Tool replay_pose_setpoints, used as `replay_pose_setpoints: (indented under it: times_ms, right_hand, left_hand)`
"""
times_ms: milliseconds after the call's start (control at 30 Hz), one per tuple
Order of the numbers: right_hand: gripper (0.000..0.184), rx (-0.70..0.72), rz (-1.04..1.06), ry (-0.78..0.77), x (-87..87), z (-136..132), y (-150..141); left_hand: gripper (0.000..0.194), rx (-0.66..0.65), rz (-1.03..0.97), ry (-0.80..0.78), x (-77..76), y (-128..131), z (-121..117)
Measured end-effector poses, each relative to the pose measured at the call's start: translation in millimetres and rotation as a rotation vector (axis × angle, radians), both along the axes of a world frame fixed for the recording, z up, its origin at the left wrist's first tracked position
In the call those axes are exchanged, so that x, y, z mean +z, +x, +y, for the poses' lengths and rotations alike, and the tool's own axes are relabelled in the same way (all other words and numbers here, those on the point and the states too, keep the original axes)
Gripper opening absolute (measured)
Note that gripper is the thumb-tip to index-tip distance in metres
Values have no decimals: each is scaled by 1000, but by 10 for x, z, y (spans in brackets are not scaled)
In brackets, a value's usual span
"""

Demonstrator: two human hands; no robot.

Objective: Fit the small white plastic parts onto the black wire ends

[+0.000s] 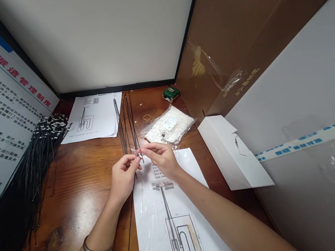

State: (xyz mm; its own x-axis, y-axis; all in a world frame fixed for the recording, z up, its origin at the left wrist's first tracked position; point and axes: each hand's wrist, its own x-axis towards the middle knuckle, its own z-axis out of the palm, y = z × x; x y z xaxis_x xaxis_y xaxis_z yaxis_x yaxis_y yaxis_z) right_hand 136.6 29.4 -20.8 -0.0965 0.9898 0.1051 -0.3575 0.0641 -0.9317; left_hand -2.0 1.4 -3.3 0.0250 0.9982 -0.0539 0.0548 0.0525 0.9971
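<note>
My left hand (124,176) is closed in a pinch, and a thin black wire (129,231) runs from under it down toward the bottom edge. Close beside it, my right hand (162,159) pinches too, thumb against forefinger. The fingertips of both hands almost meet, and whatever small piece sits between the right ones is too small to make out. Several black wires (119,125) lie lengthwise on the table just beyond the fingers. Under the right wrist lies a white sheet with a printed wiring drawing (185,243).
A bag of small white parts (170,125) lies past my right hand, with a green tape measure (171,93) behind. Printed papers (94,116) are at back left. A big bundle of black wires (31,180) fills the left side; a folded white card (234,157) stands right.
</note>
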Motion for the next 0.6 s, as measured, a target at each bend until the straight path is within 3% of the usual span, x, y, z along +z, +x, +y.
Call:
replay_pose_setpoints:
  times_ms: [300, 600]
  right_hand:
    - [20, -17, -97, -14, 20, -5, 4]
    - [11, 19, -90, 31, -49, 11, -8]
  left_hand:
    - [21, 6, -9, 1, -16, 10, -2]
    - [25, 48, -18, -6, 19, 16, -12]
